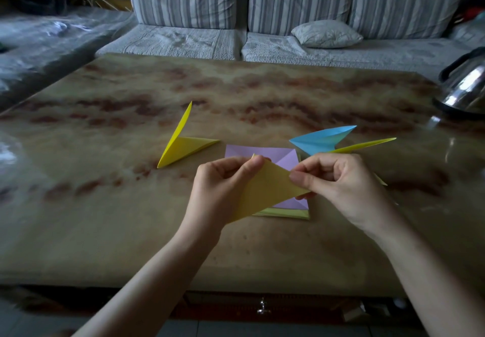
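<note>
While held above table's [105,231] near edge, yellow paper [265,188] spans between hands: left hand [223,187] pinches top corner, right hand [338,187] pinches right corner.

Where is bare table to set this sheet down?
Bare: table front strip nearer than the paper stack; left of the yellow folded piece; far strip toward the sofa. Crowded: stack under the yellow sheet, blue folded piece, kettle.

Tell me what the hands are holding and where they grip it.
A folded yellow paper. The left hand pinches its top corner and the right hand pinches its right end.
</note>
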`<state>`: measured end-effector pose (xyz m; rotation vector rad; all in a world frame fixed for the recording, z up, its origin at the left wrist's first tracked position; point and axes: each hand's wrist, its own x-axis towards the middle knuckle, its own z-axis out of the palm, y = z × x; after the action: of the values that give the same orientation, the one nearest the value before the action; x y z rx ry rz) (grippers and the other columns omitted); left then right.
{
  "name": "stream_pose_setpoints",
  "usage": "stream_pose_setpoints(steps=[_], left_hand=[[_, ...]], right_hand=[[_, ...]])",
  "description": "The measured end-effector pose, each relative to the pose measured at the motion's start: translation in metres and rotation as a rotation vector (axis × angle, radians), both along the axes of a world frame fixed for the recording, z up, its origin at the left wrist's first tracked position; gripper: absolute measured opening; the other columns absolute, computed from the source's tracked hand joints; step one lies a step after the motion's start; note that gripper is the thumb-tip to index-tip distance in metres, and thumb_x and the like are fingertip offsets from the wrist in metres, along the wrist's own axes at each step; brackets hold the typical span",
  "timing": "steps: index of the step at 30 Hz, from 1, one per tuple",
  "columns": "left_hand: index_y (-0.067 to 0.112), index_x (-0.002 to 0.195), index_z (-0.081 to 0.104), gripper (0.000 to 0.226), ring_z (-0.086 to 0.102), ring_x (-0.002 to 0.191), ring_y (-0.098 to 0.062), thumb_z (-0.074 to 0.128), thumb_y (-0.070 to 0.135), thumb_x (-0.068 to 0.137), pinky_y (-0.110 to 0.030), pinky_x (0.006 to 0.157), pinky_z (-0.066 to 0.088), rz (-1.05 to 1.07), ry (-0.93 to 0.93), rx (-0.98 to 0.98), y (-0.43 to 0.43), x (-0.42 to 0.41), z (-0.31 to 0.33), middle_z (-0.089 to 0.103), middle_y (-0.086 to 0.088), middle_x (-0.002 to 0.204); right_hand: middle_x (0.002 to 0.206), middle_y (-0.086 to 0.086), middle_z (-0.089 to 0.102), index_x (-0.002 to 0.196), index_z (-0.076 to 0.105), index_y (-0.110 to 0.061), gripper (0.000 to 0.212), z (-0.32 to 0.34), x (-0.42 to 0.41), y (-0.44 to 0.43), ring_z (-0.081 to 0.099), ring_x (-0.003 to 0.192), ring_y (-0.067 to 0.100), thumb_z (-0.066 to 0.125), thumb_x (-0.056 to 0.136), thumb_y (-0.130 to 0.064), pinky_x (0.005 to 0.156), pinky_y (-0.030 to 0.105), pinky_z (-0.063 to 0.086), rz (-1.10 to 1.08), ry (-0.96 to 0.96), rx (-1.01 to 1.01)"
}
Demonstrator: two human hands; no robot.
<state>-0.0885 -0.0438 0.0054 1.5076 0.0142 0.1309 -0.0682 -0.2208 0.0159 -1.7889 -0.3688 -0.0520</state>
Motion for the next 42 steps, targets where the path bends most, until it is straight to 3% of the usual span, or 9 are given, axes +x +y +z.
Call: stream_pose_setpoints(steps=[6, 11, 14, 18, 22, 27, 30, 35, 42], left_hand=[[0.012, 0.086, 0.077, 0.024, 0.058, 0.066, -0.005, 0.069, 0.032, 0.076, -0.019, 0.061, 0.046, 0.007, -0.029, 0.074, 0.001, 0.001, 0.000, 0.074, -0.008, 0.078], [0.023, 0.086, 0.077, 0.009, 0.058, 0.065, 0.014, 0.072, 0.022, 0.079, -0.007, 0.061, 0.042, -0.016, -0.093, 0.256, -0.005, -0.002, 0.000, 0.073, 0.018, 0.077], [0.028, 0.081, 0.075, 0.008, 0.057, 0.064, 0.017, 0.072, 0.021, 0.079, -0.007, 0.060, 0.042, -0.029, -0.085, 0.295, -0.008, -0.002, 0.000, 0.069, 0.027, 0.079], [0.031, 0.080, 0.075, 0.006, 0.057, 0.058, 0.011, 0.073, 0.026, 0.076, -0.011, 0.055, 0.042, -0.046, -0.031, 0.236, -0.006, 0.000, -0.003, 0.071, 0.014, 0.063], [0.026, 0.072, 0.074, 0.007, 0.054, 0.054, 0.010, 0.072, 0.022, 0.078, -0.009, 0.052, 0.039, -0.077, -0.046, 0.231, -0.005, 0.000, -0.004, 0.066, 0.016, 0.056], [0.022, 0.073, 0.076, 0.008, 0.055, 0.054, 0.006, 0.073, 0.029, 0.077, -0.013, 0.053, 0.040, -0.095, -0.044, 0.248, -0.004, -0.002, -0.004, 0.067, 0.013, 0.057], [0.023, 0.071, 0.076, 0.009, 0.057, 0.055, 0.006, 0.073, 0.030, 0.076, -0.014, 0.053, 0.042, -0.105, -0.046, 0.246, -0.007, -0.005, -0.003, 0.068, 0.012, 0.058], [0.024, 0.074, 0.077, 0.007, 0.060, 0.058, 0.006, 0.072, 0.027, 0.079, -0.013, 0.055, 0.044, -0.119, -0.040, 0.234, -0.006, -0.005, 0.000, 0.071, 0.012, 0.062], [0.022, 0.074, 0.077, 0.008, 0.062, 0.064, -0.001, 0.072, 0.025, 0.079, -0.016, 0.061, 0.049, -0.169, 0.031, 0.235, 0.002, 0.002, -0.002, 0.072, 0.005, 0.066]], right_hand=[[0.066, -0.003, 0.070, 0.076, 0.070, -0.010, 0.011, 0.001, 0.000, -0.003, 0.064, 0.064, 0.005, 0.072, 0.067, -0.016, 0.064, 0.015, 0.051, 0.030, 0.019, -0.029], [0.080, 0.008, 0.072, 0.081, 0.073, -0.014, 0.024, 0.004, -0.004, 0.000, 0.062, 0.073, 0.018, 0.075, 0.062, -0.029, 0.070, 0.035, 0.048, 0.029, 0.024, -0.038], [0.069, -0.003, 0.071, 0.074, 0.073, -0.018, 0.009, 0.003, -0.004, 0.004, 0.060, 0.065, 0.003, 0.075, 0.067, -0.023, 0.064, 0.019, 0.046, 0.028, -0.011, -0.069], [0.065, -0.011, 0.068, 0.071, 0.072, -0.021, 0.011, 0.001, -0.002, 0.001, 0.058, 0.062, -0.003, 0.075, 0.076, -0.012, 0.061, 0.010, 0.043, -0.002, -0.062, -0.117], [0.065, -0.010, 0.068, 0.070, 0.071, -0.019, 0.013, 0.000, 0.000, -0.003, 0.058, 0.063, -0.001, 0.074, 0.078, -0.009, 0.062, 0.011, 0.043, -0.020, -0.051, -0.113], [0.078, -0.001, 0.071, 0.078, 0.074, -0.019, 0.019, -0.001, -0.002, 0.003, 0.060, 0.074, 0.021, 0.078, 0.069, -0.035, 0.073, 0.033, 0.048, -0.003, -0.028, -0.029], [0.079, 0.007, 0.073, 0.075, 0.074, -0.015, 0.015, -0.002, -0.003, 0.009, 0.062, 0.077, 0.035, 0.074, 0.072, -0.030, 0.078, 0.044, 0.049, -0.011, -0.053, -0.004], [0.073, 0.004, 0.072, 0.073, 0.074, -0.012, 0.005, -0.002, -0.003, 0.009, 0.062, 0.072, 0.014, 0.074, 0.077, -0.015, 0.076, 0.033, 0.047, -0.044, 0.026, 0.082], [0.069, 0.002, 0.070, 0.070, 0.074, -0.013, 0.007, -0.001, -0.001, 0.006, 0.060, 0.069, 0.012, 0.076, 0.069, -0.020, 0.072, 0.030, 0.045, -0.122, 0.094, 0.129]])
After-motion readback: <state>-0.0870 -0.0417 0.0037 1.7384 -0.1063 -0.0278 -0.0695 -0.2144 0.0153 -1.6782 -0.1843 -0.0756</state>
